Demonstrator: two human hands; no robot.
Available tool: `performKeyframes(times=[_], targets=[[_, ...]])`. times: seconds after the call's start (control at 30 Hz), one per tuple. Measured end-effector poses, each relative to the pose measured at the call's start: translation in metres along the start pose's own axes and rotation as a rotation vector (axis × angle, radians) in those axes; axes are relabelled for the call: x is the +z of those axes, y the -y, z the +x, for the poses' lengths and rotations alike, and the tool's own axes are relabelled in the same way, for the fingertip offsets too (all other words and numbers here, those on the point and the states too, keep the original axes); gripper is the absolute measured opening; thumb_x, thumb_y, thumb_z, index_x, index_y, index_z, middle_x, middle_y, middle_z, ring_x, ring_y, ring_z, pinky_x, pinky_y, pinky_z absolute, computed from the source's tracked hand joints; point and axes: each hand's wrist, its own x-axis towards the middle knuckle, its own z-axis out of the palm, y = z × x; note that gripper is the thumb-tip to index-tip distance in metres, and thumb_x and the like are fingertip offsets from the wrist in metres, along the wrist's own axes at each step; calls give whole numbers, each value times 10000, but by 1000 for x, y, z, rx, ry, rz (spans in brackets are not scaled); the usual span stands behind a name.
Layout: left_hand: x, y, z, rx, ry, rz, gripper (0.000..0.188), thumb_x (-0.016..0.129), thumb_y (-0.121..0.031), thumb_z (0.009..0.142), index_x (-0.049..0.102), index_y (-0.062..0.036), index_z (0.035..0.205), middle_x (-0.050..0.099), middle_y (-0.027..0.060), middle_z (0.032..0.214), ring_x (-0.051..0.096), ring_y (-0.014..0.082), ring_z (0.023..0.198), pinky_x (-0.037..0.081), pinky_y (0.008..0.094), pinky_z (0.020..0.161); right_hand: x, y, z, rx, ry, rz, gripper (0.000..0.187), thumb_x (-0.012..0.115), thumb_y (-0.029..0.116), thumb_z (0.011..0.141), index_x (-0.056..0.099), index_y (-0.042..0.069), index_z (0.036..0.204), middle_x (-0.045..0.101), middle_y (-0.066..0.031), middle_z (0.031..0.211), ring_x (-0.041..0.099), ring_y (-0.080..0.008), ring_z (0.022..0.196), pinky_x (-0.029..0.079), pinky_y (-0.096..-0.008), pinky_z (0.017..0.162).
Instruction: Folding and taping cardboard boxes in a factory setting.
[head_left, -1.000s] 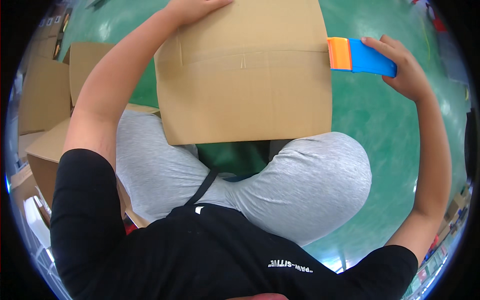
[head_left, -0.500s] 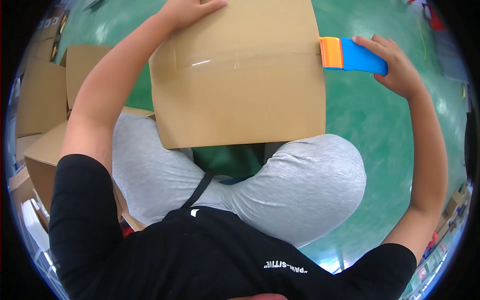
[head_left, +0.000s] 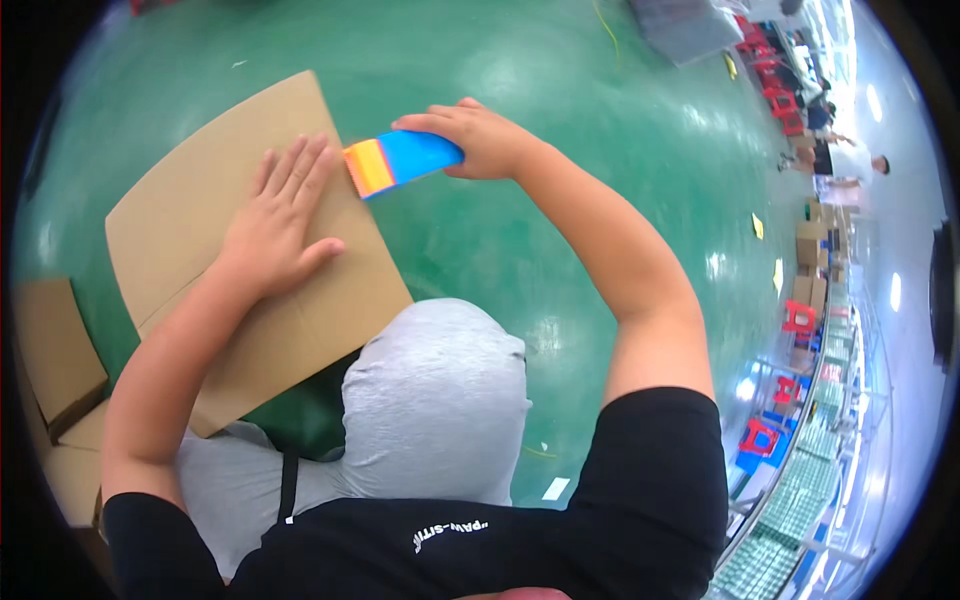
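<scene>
A brown cardboard box (head_left: 215,165) stands in front of my knees, its top face toward me and turned at an angle. My left hand (head_left: 278,225) lies flat on that face, fingers stretched out and thumb apart. In my right hand (head_left: 482,142) is a blue and orange tape dispenser (head_left: 418,157), gripped at its blue end. Its orange, toothed head is against or just beside the box's right edge; whether it touches I cannot tell. The sides of the box are hidden.
More open cardboard boxes (head_left: 58,345) stand at my left on the green floor (head_left: 590,410). Far right, red stools (head_left: 760,437) and a long rack of pale green goods (head_left: 800,490) line the room. Another person (head_left: 850,160) is in the distance.
My view has swung right. My left hand has come from the far edge onto the middle of the box face. The tape dispenser stays at the box's right edge in my right hand.
</scene>
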Motion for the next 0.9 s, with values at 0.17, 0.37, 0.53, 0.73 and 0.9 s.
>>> performKeyframes(times=[0.17, 0.37, 0.53, 0.73, 0.9], targets=[[-1, 7, -1, 21, 25, 47, 936, 511, -581, 847, 185, -28, 1529, 182, 139, 1602, 116, 304, 1491, 63, 491, 1202, 27, -12, 1, -45, -92, 101, 785, 752, 78, 684, 457, 235, 1394, 600, -81, 1226, 583, -316, 1064, 439, -416, 975], [-4, -12, 13, 103, 10, 40, 867, 512, -563, 868, 264, -35, 1509, 238, 140, 1584, 190, 302, 1473, 106, 533, 1186, 18, -54, -66, 149, -4, 138, 775, 718, 10, 676, 466, 154, 1395, 602, -144, 1251, 566, -369, 1148, 457, -454, 995], [-27, -27, 57, 248, 120, 177, 634, 570, -474, 854, 503, -3, 1273, 474, 156, 1399, 342, 304, 1397, 213, 491, 1175, 10, -44, -50, 184, 89, -26, 728, 686, 75, 731, 459, 282, 1391, 624, -86, 1154, 577, -369, 976, 470, -451, 920], [-18, -37, 117, 467, 112, -77, 325, 575, -366, 846, 598, -58, 947, 634, 131, 996, 554, 320, 1059, 356, 452, 1045, 18, -63, -34, 14, 41, -21, 649, 721, 131, 761, 483, 240, 1355, 633, -75, 1154, 601, -319, 1021, 439, -435, 942], [-19, -35, 120, 498, 101, -52, 306, 557, -365, 863, 619, -74, 793, 619, 87, 841, 568, 274, 874, 415, 409, 898, 5, -51, -30, 19, 82, -50, 649, 771, 195, 754, 505, 222, 1346, 636, -68, 1156, 605, -254, 1044, 422, -374, 934]])
